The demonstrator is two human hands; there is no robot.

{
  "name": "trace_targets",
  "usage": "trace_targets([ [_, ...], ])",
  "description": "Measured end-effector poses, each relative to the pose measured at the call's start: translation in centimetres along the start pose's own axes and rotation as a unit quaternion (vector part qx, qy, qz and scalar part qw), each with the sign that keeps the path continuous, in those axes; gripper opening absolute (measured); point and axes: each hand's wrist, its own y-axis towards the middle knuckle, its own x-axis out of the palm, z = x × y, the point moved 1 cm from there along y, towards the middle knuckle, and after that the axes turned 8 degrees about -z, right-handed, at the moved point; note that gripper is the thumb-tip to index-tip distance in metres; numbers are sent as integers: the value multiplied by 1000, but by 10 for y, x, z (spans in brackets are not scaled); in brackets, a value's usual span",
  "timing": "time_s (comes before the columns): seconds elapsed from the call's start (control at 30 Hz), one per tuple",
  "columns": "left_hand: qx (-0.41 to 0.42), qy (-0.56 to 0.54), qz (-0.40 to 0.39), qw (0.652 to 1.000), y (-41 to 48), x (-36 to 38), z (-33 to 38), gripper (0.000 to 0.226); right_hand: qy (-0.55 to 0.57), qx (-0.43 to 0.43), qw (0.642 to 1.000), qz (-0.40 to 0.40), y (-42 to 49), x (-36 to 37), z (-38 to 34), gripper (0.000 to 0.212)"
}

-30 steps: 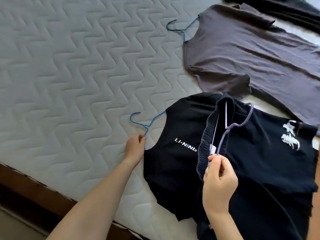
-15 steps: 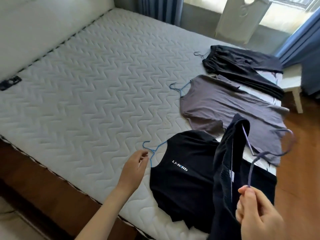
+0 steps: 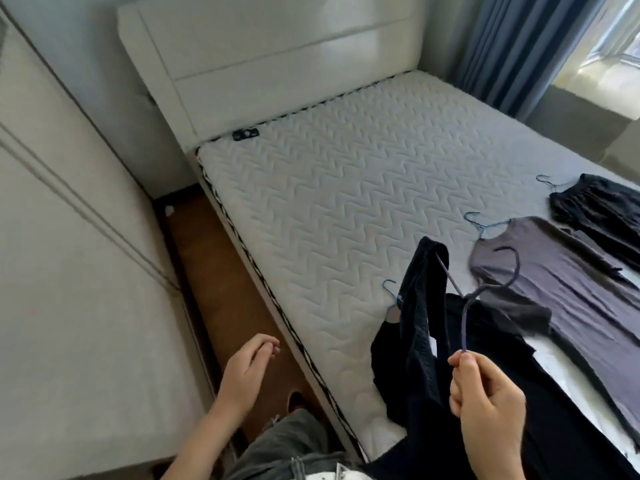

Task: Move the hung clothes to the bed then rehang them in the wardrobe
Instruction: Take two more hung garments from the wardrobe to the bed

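My right hand (image 3: 486,401) grips the lower end of a purple hanger (image 3: 485,289) that carries dark navy shorts (image 3: 420,306), lifted above the bed's near edge. My left hand (image 3: 247,370) hangs over the floor beside the bed, fingers loosely curled, holding nothing. Flat on the white quilted mattress (image 3: 329,209) lie a black T-shirt (image 3: 384,351) on a blue hanger, a grey T-shirt (image 3: 561,285) on a blue hanger, and a dark garment (image 3: 599,209) on a hanger further back. The wardrobe door (image 3: 69,271) stands at my left.
A white headboard (image 3: 277,64) rises at the bed's far end. A narrow strip of brown floor (image 3: 221,299) runs between wardrobe and bed. Blue curtains (image 3: 519,46) and a window are at the far right. A small black object (image 3: 245,134) lies at the mattress head.
My left hand let go of the black T-shirt's blue hanger and drew back off the bed. My right hand lifted the shorts on the purple hanger. My view swung left toward the wardrobe.
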Motion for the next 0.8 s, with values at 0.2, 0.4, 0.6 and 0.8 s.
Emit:
trace_targets([
  [0.2,-86,-80,120,986,-22,-62,-44,28,-49,-11,994,-94,47,85,-6,28],
  [0.4,-102,-98,162,977,25,-121,-66,25,-90,-19,987,-133,115,181,-8,26],
  [0.6,-56,-67,156,984,127,-196,-44,29,-85,-11,989,-120,178,246,-16,25],
  [0.8,-26,-65,132,989,224,-244,-2,25,-104,16,990,-90,219,278,-16,27],
])
